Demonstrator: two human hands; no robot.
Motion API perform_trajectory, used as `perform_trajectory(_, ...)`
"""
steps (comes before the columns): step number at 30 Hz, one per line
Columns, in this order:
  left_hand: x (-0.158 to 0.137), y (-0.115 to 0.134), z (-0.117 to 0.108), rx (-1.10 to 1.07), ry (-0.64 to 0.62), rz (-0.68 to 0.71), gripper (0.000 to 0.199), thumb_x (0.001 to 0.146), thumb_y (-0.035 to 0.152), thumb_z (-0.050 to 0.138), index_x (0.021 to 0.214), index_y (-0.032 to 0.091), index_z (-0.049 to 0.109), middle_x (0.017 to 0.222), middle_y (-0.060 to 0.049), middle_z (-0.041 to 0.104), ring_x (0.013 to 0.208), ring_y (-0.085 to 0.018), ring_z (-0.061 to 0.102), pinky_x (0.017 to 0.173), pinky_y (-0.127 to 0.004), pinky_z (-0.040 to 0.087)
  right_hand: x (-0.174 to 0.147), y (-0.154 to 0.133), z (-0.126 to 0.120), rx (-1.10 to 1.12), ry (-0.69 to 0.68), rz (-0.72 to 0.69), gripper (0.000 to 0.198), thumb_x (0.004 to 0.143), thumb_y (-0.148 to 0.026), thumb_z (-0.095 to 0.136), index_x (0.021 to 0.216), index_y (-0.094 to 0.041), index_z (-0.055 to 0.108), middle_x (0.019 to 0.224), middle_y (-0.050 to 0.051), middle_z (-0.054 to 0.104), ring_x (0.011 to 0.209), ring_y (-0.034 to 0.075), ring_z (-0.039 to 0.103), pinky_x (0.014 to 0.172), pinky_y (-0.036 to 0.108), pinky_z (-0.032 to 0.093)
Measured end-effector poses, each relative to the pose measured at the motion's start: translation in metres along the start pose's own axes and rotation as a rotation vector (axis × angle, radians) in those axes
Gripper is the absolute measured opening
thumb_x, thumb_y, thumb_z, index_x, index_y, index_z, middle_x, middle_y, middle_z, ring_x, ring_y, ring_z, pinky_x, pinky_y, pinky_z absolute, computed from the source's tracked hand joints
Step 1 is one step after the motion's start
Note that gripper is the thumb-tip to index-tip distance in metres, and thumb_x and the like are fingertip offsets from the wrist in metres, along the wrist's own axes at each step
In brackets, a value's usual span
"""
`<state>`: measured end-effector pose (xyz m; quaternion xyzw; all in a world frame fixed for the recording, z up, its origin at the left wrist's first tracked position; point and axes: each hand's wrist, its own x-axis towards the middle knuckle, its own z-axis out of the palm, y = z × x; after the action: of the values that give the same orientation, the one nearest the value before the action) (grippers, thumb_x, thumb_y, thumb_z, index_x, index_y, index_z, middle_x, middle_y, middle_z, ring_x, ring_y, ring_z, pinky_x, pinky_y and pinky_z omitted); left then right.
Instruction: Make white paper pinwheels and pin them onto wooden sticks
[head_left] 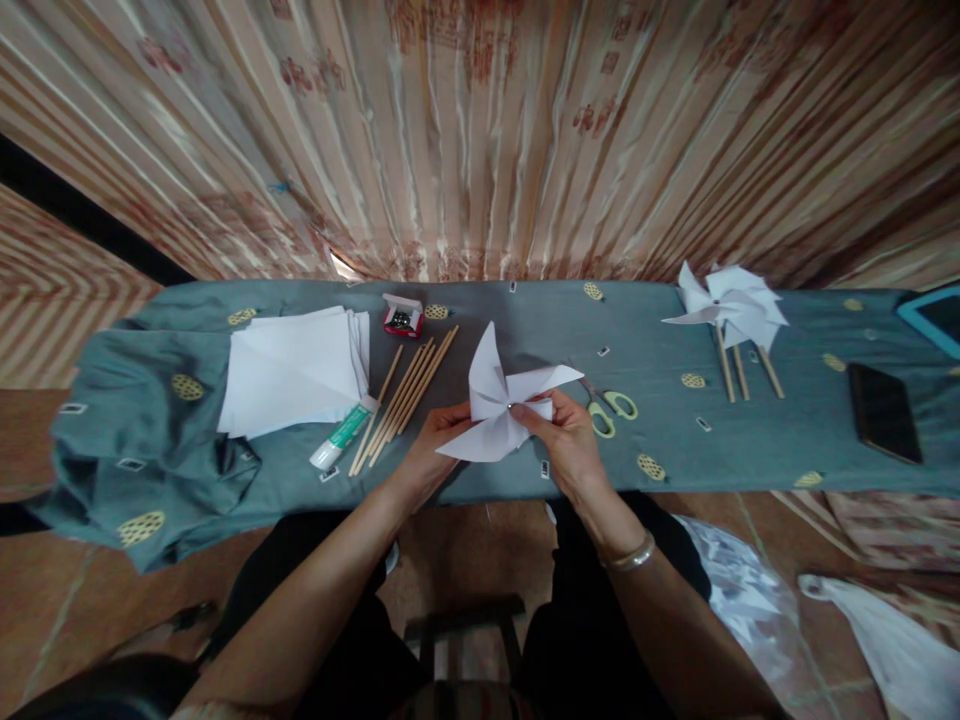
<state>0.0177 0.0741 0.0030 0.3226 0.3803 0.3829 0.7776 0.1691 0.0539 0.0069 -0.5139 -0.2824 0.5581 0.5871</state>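
Observation:
A white paper pinwheel (495, 395) with folded blades is held over the near middle of the table. My left hand (439, 440) grips it from the left, its fingertips partly hidden behind the lower blade. On the other side my right hand (566, 435) is closed on it, the thumb pressing by the small dark pin at its centre. Green-handled scissors (609, 412) lie just right of my right hand. Left of my left hand rest several thin wooden sticks (409, 400) and a glue stick (343, 434). Whether a stick is behind the pinwheel, I cannot tell.
A stack of white paper (292, 370) and a small red box of pins (403, 316) stand on the left. Pinwheels on sticks (739, 310) lie at right, near a dark phone (885, 412) and a blue-edged device (934, 318). A curtain (480, 150) hangs behind the table.

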Motion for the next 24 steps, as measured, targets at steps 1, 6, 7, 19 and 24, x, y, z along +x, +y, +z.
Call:
perform_trajectory(1,-0.0002,0.0008,0.0,0.005,0.002,-0.004,0.023,0.058,0.033,0.079,0.071,0.014,0.076,0.064,-0.005,0.069,0.061,-0.017,0.061,0.059,-0.025,0.043,0.0004,-0.0003,0.0,-0.001,0.003,0.002,0.024,0.057,-0.027,0.086,0.076,-0.021,0.072,0.071,-0.004,0.073,0.06,0.011,0.061,0.062,0.024,0.048)
perform_trajectory(6,-0.0004,0.0019,-0.004,0.023,0.032,-0.012,0.013,0.061,0.028,0.066,0.059,0.016,0.071,0.058,-0.003,0.064,0.054,-0.014,0.053,0.053,-0.024,0.037,0.0017,-0.001,0.0,-0.011,0.009,0.004,0.025,0.056,-0.028,0.085,0.076,-0.021,0.072,0.071,-0.004,0.073,0.059,0.011,0.06,0.061,0.025,0.048)
perform_trajectory(7,-0.0003,0.0016,-0.0045,0.006,0.028,-0.009,0.015,0.062,0.03,0.065,0.058,0.016,0.07,0.058,-0.003,0.064,0.054,-0.014,0.052,0.053,-0.025,0.037,0.0018,-0.0009,0.0001,-0.014,0.01,0.002,0.025,0.057,-0.028,0.085,0.076,-0.022,0.071,0.071,-0.004,0.073,0.059,0.012,0.06,0.061,0.025,0.048)
perform_trajectory(19,-0.0062,0.0025,0.0012,-0.013,0.1,-0.039,0.041,0.054,0.039,0.088,0.08,0.01,0.076,0.066,-0.005,0.071,0.056,-0.013,0.06,0.057,-0.023,0.042,0.0003,-0.0002,0.0071,-0.058,0.022,0.011,0.028,0.054,-0.033,0.086,0.07,-0.022,0.066,0.069,-0.005,0.071,0.06,0.012,0.06,0.061,0.026,0.049)
perform_trajectory(24,-0.0059,0.0005,0.0013,-0.035,0.106,-0.037,0.039,0.057,0.037,0.087,0.081,0.009,0.076,0.068,-0.006,0.072,0.058,-0.014,0.061,0.059,-0.025,0.043,0.0005,-0.0023,0.0068,-0.099,0.007,0.002,0.029,0.057,-0.034,0.084,0.073,-0.021,0.065,0.071,-0.004,0.071,0.062,0.013,0.061,0.062,0.027,0.049)
